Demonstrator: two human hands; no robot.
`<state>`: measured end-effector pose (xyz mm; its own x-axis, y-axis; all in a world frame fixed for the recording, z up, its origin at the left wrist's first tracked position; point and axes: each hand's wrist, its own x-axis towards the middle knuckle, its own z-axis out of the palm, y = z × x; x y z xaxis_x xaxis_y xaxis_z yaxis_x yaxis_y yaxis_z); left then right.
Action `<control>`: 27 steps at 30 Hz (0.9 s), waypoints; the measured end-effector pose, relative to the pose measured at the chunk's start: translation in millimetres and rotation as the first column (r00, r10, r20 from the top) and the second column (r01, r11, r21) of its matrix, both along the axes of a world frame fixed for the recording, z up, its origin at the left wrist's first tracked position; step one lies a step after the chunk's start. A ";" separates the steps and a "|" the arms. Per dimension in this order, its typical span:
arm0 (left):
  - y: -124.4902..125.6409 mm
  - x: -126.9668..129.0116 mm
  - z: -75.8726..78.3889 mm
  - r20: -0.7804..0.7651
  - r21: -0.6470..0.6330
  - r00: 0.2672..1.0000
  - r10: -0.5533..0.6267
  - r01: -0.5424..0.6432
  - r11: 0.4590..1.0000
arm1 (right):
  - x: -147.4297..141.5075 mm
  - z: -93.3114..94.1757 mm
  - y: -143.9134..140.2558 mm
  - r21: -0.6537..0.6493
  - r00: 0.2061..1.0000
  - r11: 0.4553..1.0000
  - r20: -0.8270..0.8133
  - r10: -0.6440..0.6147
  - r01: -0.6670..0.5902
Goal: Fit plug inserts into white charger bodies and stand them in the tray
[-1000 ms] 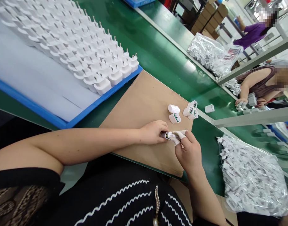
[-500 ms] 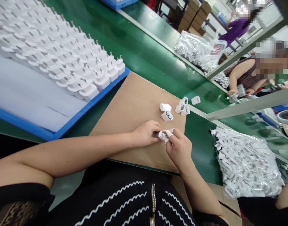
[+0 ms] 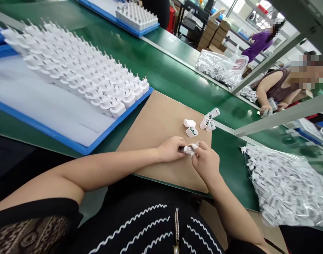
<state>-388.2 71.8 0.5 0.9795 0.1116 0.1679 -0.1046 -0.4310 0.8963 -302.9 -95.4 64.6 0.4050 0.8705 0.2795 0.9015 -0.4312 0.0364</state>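
Observation:
My left hand (image 3: 172, 149) is closed, its fingertips pinching one end of a small white charger piece (image 3: 188, 150) over the cardboard sheet. From the other side my right hand (image 3: 207, 159) grips the same piece with thumb and forefinger. Something dark shows at the left fingertips, too small to name. Just beyond the hands lie two white charger housings, one with its open end and green inner edge facing me (image 3: 192, 132), the other on its side (image 3: 189, 123). Several more open housings (image 3: 204, 123) stand together at the sheet's far right corner.
Brown cardboard (image 3: 156, 120) covers the green bench (image 3: 174, 77) under my hands. On the left, a blue-rimmed tray (image 3: 90, 146) carries rows of white plug chargers (image 3: 92, 76). A clear bag of white parts (image 3: 288, 187) lies right. Beyond the metal frame (image 3: 269, 63), a co-worker (image 3: 275, 84) handles parts.
The view has shifted, so the tray and bench sit further right and more of the far tray shows. Both hands keep their hold on the charger piece, with only slight finger movement.

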 end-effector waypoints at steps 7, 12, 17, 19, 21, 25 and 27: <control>-1.0 -0.9 0.8 0.026 0.037 1.000 0.007 -0.008 0.999 | -10.4 3.8 3.8 -0.006 0.995 1.000 0.102 -0.022 0.023; 0.0 -0.9 1.1 0.009 0.034 1.000 0.012 -0.013 0.999 | -4.3 -0.3 2.9 0.024 0.997 1.000 0.073 0.012 -0.014; 0.0 1.6 -1.9 0.036 0.042 0.999 0.040 -0.042 0.998 | -3.8 -7.3 0.8 0.068 0.995 0.998 0.096 -0.006 0.000; 0.4 3.1 -3.2 0.027 0.036 0.999 0.036 -0.037 0.999 | -3.4 -6.2 0.6 0.054 0.998 0.998 0.064 -0.017 0.014; 1.7 4.2 -3.6 -0.002 0.011 1.000 0.009 -0.009 1.000 | -0.2 -1.1 1.1 0.002 1.000 1.000 -0.026 0.013 -0.013; 5.0 2.7 -1.6 -0.018 -0.023 1.000 -0.008 0.007 1.000 | 12.3 13.4 1.5 -0.063 0.959 0.991 -0.268 0.094 -0.115; 6.0 1.0 -0.1 -0.011 -0.030 1.000 -0.006 0.005 1.000 | 17.5 17.7 0.1 0.003 0.927 0.998 -0.369 0.065 -0.068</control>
